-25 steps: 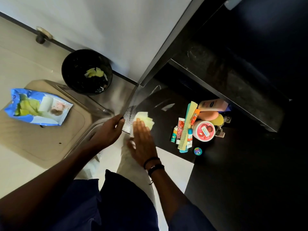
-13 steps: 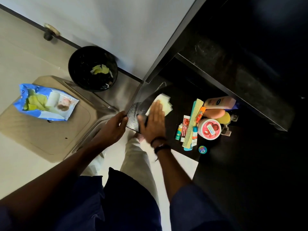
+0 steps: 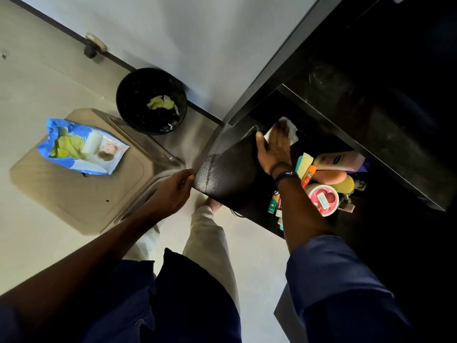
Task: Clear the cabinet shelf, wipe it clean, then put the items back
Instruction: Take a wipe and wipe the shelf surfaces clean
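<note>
Shelf (image 3: pixel 230 169), black, centre right of frame: right hand (image 3: pixel 274 149) presses flat, fingers straight, on a white wipe (image 3: pixel 293 133) near its back edge. Left hand (image 3: pixel 173 191) grips its near left corner. Toiletries (image 3: pixel 324 196) crowd its right side.

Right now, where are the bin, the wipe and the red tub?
bin (image 3: pixel 128 95): head view, its dark inner wall.
wipe (image 3: pixel 293 134): head view, its bare white corner.
red tub (image 3: pixel 322 199): head view, middle of its lid.

A home bathroom is suggested: toiletries, namely a lotion bottle (image 3: pixel 338 160), comb (image 3: pixel 305 161) and cream jar (image 3: pixel 322 199), are crowded at three o'clock, and a black waste bin (image 3: pixel 128 115) is set at ten o'clock.
</note>
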Demonstrator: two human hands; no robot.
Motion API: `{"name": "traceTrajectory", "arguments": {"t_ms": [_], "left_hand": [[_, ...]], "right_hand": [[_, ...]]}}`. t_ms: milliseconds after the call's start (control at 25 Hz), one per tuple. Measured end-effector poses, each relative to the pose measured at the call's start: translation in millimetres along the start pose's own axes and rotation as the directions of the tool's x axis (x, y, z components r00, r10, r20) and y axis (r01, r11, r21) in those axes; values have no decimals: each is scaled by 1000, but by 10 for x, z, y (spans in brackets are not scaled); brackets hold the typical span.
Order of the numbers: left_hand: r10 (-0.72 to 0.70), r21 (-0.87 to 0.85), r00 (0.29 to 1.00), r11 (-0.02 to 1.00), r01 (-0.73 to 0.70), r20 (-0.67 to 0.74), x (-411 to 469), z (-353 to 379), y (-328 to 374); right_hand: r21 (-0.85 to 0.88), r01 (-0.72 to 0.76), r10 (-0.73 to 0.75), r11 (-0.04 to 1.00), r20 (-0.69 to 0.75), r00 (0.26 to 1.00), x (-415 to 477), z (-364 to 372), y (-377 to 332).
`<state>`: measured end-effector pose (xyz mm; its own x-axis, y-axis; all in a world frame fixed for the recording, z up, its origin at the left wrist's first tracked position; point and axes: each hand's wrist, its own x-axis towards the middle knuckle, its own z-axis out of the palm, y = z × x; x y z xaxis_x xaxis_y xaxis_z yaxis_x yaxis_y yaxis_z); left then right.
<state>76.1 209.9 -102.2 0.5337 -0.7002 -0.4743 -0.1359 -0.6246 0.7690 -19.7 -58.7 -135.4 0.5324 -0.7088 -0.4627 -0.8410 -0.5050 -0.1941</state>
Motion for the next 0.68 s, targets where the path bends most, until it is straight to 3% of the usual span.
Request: {"name": "traceTrajectory", "arguments": {"t_ms": [80, 200, 320, 400, 440, 560, 680], "left_hand": [[-10, 24, 1000, 1000, 10, -1, -24, -6, 23], [-23, 67, 1000, 997, 23, -6, 5, -29, 48], [0, 46, 999, 999, -1, 32, 26, -73, 48], [-17, 42, 999, 999, 15, 39, 13, -79, 60], [-15, 51, 1000, 999, 14, 23, 8, -76, 39], [-2, 105, 1000, 994, 2, -2, -25, -70, -3], [-10, 95, 1000, 995, 11, -10, -32, -49, -57]], "right_hand": [[17, -7, 7, 1000, -3, 1000, -41, 33, -222], [-96, 234, -234, 968, 10, 972, -627, 436, -594], [-171, 560, -533, 811, 181, 827, -1350, 795, -731], [-155, 692, -637, 705, 290, 714, -1354, 750, -578], [-151, 707, -659, 691, 272, 701, -1209, 669, -467], [-206, 499, -482, 842, 130, 866, -587, 301, -165], [-200, 292, -282, 935, 76, 956, -21, -68, -207]]}}
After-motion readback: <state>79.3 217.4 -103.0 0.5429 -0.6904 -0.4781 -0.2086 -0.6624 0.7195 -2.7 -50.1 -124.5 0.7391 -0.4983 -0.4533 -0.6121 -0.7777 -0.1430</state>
